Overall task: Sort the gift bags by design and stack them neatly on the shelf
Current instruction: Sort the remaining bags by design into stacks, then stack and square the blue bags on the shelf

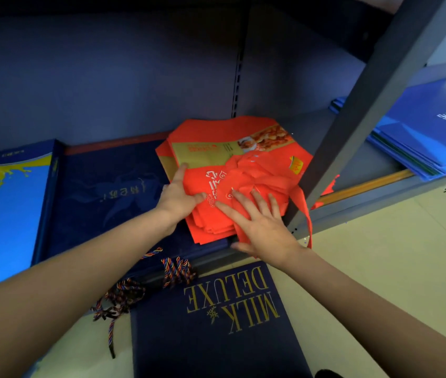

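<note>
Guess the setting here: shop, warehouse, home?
Probably a shop stockroom or packaging store, not a home. Metal racking with a slotted upright holds flat stacks of printed gift bags: red bags under both hands, blue bags one bay over, and a navy "MILK DELUXE" bag lies on the floor.

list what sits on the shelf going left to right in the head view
light blue bag → dark navy bag → left hand → red bags → right hand → shelf post → blue bag stack
</note>
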`<act>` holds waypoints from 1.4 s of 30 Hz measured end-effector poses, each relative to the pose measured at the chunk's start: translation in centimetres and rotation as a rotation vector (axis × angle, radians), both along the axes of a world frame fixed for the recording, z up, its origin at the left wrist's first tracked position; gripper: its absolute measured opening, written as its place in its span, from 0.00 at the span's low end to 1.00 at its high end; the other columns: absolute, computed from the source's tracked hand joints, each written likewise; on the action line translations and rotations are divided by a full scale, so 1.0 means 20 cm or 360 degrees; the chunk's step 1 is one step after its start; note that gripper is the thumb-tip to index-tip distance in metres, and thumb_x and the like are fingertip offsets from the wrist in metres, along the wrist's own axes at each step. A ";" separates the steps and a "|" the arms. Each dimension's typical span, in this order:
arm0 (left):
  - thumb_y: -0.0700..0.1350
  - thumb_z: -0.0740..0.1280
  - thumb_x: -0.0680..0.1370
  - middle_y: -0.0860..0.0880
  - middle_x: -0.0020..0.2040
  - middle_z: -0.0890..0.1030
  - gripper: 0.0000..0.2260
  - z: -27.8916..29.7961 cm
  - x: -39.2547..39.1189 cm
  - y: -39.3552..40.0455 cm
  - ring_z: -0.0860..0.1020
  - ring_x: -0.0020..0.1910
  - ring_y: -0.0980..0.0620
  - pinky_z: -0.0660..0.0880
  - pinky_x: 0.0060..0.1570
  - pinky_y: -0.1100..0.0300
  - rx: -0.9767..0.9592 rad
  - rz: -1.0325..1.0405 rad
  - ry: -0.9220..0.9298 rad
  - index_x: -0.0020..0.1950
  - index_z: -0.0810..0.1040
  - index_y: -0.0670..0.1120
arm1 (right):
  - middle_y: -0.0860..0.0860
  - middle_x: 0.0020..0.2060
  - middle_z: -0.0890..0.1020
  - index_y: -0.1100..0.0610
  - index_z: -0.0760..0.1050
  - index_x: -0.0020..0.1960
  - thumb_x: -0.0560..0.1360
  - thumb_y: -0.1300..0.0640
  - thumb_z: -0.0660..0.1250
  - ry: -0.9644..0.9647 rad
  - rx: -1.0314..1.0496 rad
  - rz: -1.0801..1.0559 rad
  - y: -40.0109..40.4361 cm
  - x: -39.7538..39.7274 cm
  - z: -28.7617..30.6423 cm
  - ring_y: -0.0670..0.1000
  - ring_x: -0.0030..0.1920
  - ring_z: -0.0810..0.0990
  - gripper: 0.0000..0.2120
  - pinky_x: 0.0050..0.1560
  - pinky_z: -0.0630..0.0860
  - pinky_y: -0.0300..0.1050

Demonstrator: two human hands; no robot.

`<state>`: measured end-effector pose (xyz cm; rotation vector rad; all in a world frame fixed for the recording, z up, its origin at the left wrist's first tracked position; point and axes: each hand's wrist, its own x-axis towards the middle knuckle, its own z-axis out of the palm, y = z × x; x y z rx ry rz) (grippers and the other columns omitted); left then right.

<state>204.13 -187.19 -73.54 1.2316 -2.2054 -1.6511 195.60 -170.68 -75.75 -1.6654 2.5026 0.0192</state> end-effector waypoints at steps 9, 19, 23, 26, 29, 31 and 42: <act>0.32 0.65 0.76 0.47 0.67 0.72 0.33 0.13 -0.09 -0.04 0.74 0.59 0.55 0.71 0.54 0.65 0.0044 0.0105 0.0324 0.76 0.57 0.51 | 0.56 0.62 0.76 0.46 0.55 0.73 0.58 0.65 0.80 0.0258 -0.0313 0.0020 0.00 -0.07 0.00 0.62 0.54 0.80 0.53 0.48 0.79 0.58; 0.29 0.66 0.74 0.49 0.65 0.72 0.35 0.00 -0.03 -0.02 0.74 0.58 0.53 0.73 0.53 0.60 0.0140 0.0157 0.0291 0.74 0.60 0.55 | 0.59 0.64 0.75 0.49 0.61 0.72 0.68 0.69 0.65 0.0324 -0.0302 0.0253 0.03 -0.03 -0.12 0.70 0.58 0.76 0.36 0.54 0.73 0.68; 0.30 0.65 0.75 0.52 0.59 0.73 0.30 0.08 -0.07 -0.02 0.75 0.55 0.56 0.73 0.51 0.63 -0.0027 0.0097 0.0456 0.72 0.65 0.54 | 0.57 0.65 0.74 0.50 0.60 0.71 0.70 0.67 0.50 0.0266 -0.0681 0.0164 0.03 -0.03 -0.14 0.67 0.60 0.75 0.31 0.58 0.71 0.66; 0.29 0.64 0.75 0.51 0.58 0.74 0.29 0.06 -0.06 -0.06 0.75 0.54 0.54 0.75 0.53 0.57 0.0088 0.0152 0.0426 0.70 0.66 0.54 | 0.57 0.63 0.76 0.50 0.63 0.70 0.68 0.67 0.49 0.0303 -0.0743 0.0168 0.00 -0.02 -0.13 0.68 0.58 0.76 0.32 0.56 0.72 0.66; 0.29 0.65 0.74 0.47 0.63 0.74 0.30 -0.01 0.00 -0.10 0.75 0.56 0.50 0.75 0.55 0.52 0.0203 0.0268 0.0276 0.69 0.66 0.56 | 0.59 0.60 0.78 0.51 0.72 0.68 0.67 0.66 0.47 0.0352 -0.0610 0.0281 -0.05 0.00 -0.15 0.70 0.51 0.79 0.33 0.50 0.75 0.67; 0.29 0.66 0.74 0.46 0.64 0.73 0.31 -0.05 0.02 -0.11 0.74 0.59 0.48 0.74 0.57 0.50 0.0186 0.0254 0.0205 0.70 0.66 0.56 | 0.59 0.61 0.77 0.51 0.72 0.68 0.68 0.66 0.47 0.0364 -0.0506 0.0378 -0.06 0.01 -0.16 0.70 0.51 0.79 0.32 0.50 0.76 0.66; 0.46 0.68 0.76 0.41 0.69 0.66 0.31 0.00 0.10 -0.16 0.68 0.66 0.42 0.66 0.65 0.52 -0.0424 -0.0166 -0.0352 0.76 0.57 0.55 | 0.60 0.65 0.74 0.50 0.63 0.72 0.64 0.71 0.69 0.0322 -0.0490 0.0367 -0.06 0.03 -0.13 0.70 0.58 0.75 0.40 0.57 0.72 0.65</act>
